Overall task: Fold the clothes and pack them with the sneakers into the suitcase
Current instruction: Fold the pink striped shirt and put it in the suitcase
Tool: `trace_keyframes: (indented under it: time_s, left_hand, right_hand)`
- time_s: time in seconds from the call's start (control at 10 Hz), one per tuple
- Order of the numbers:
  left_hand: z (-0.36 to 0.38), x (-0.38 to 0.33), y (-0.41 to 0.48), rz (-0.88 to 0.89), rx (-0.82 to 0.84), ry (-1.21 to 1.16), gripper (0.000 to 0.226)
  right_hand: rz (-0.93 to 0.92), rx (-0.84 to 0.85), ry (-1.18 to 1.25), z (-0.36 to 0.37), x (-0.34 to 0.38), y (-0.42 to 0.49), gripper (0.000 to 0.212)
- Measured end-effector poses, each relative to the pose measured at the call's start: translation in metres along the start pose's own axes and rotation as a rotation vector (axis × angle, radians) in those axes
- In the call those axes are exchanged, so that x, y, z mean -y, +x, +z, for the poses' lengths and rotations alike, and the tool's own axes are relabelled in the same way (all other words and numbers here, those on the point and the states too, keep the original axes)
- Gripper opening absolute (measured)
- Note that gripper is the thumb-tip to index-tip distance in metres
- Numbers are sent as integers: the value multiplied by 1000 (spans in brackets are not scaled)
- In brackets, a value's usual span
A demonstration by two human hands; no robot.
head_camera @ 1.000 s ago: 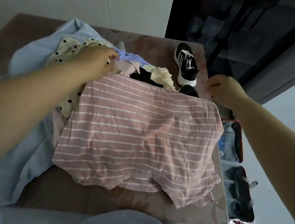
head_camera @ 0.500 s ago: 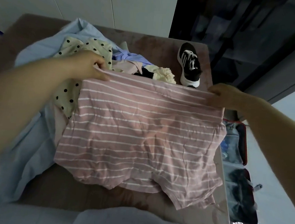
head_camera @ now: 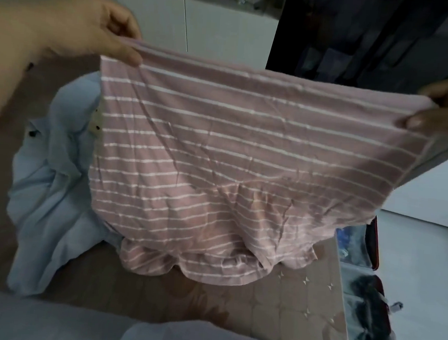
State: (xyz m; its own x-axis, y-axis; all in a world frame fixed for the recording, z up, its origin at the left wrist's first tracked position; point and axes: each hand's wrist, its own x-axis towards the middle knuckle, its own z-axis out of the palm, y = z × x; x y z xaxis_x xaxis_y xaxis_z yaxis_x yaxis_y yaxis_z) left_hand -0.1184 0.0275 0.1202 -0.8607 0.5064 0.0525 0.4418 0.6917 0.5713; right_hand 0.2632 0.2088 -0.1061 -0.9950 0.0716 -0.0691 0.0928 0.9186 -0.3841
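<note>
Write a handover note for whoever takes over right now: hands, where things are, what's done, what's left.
Left hand: fingers pinch the top left corner of the pink striped garment.
Right hand: pinches its top right corner.
It hangs spread between them, lower edge bunched on the brown surface.
Light blue garment and polka-dot piece lie unfolded at left; sneakers not in view.
Suitcase lies open on the floor at right, contents unclear.
Done: nothing visibly folded. Left: fold each garment, pack clothes and sneakers.
</note>
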Motion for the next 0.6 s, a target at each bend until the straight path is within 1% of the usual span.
trace_keyframes:
  time_s: [0.1,0.2,0.3,0.4,0.5,0.6]
  left_hand:
    - [17,10,14,-120,35,169,21]
    - [25,16,28,-106,-189,195,29]
    - [25,9,38,-38,-346,77,20]
    - [25,15,41,-132,-78,89,18]
    - [36,26,43,-184,44,140,24]
    - [51,27,56,-227,-198,145,22]
  right_hand:
    - [36,-223,75,-232,-89,171,19]
    - [192,-306,160,-283,-127,272,23]
    - [143,-416,120,-293,-156,285,29]
    - [136,-270,101,-307,-166,291,19]
    - [150,-149,120,-305,-165,285,10]
    - [161,-286,283,-288,-167,300,15]
